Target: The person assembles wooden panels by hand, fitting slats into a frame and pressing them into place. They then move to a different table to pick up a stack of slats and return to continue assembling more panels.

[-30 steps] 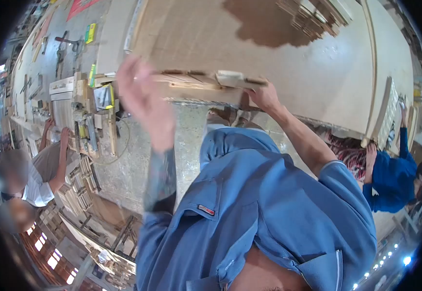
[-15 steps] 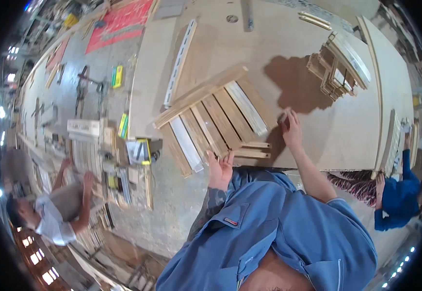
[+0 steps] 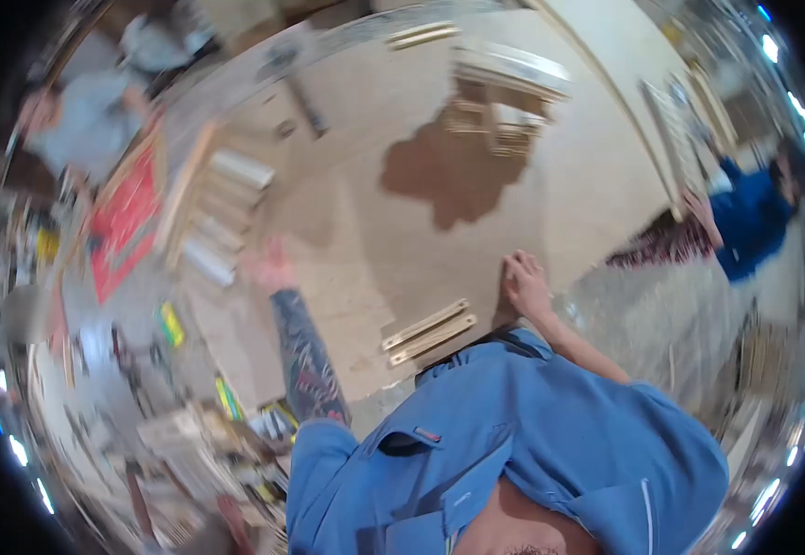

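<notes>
My left hand [image 3: 271, 265], blurred by motion, reaches out beside a slatted wooden panel [image 3: 222, 215] at the left of the plywood table [image 3: 347, 259]. Whether it touches the panel cannot be made out. The panel has a long rail and several slats, some of them pale or whitish. Near the table's front edge, my right hand [image 3: 526, 285] is closed with its fingers bent; anything inside is hidden. Between my hands, two short wooden strips [image 3: 430, 335] with holes at their ends lie side by side by the table edge.
A stack of wooden pieces [image 3: 504, 102] casts a shadow at the far side. More strips [image 3: 423, 35] lie beyond it. A co-worker in dark blue [image 3: 752, 227] stands at right, another person [image 3: 88, 120] at upper left by a red sheet [image 3: 130, 222].
The view has turned. The slatted panel now lies farther to the left, away from me, and my left arm is stretched out after it. The two short strips now lie apart from the panel.
</notes>
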### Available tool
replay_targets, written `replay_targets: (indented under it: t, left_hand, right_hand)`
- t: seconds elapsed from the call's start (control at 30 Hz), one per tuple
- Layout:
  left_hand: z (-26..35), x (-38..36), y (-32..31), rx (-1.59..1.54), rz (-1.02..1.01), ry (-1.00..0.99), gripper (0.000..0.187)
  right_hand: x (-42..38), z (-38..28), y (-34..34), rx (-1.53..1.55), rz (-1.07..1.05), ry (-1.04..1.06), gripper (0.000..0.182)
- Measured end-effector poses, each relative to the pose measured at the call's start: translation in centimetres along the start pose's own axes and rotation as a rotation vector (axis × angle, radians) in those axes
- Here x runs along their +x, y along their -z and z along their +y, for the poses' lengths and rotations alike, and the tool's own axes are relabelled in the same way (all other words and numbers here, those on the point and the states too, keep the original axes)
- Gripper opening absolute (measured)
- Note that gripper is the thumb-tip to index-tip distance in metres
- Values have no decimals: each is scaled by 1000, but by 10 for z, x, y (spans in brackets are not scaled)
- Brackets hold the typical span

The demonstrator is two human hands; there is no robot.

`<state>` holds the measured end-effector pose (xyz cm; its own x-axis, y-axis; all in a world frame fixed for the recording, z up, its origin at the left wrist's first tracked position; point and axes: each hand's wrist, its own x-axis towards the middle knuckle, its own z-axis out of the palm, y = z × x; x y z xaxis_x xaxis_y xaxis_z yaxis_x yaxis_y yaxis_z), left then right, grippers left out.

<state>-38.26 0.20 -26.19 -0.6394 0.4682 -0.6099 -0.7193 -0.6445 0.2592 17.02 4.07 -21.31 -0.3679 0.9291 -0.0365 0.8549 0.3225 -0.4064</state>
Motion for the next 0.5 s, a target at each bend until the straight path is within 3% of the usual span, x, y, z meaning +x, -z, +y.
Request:
replay_targets:
  t: [0.03,0.07,0.1,0.2,0.37,0.43,0.47,0.5]
  left_hand:
    - [-6,-2,8,171,-71,-88,67]
    - [-6,-2,20,197,-135,70,68]
    - [-31,-38,11,343,-135,-15,73]
    - [-92,-90,28,756,-39,156,66]
    - [-221,-214,54,1210,-134,315,50]
    - [-272,-240,80,1298,-283,331,37]
    - [-299,-257,86,1305,-275,318,37]
    - [-323,-271,88,1561,-405,127,31]
  right_hand:
    - [4,0,5,35,16,34,50]
    - [3,1,7,60,22,50,49]
    - [4,6,10,85,32,65,47]
    - [7,40,22,89,113,42,45]
    - [44,177,64,132,165,-219,38]
    - [58,241,80,114,242,-260,40]
    - [69,273,88,89,312,-280,42]
    - [84,294,103,112,305,-268,42]
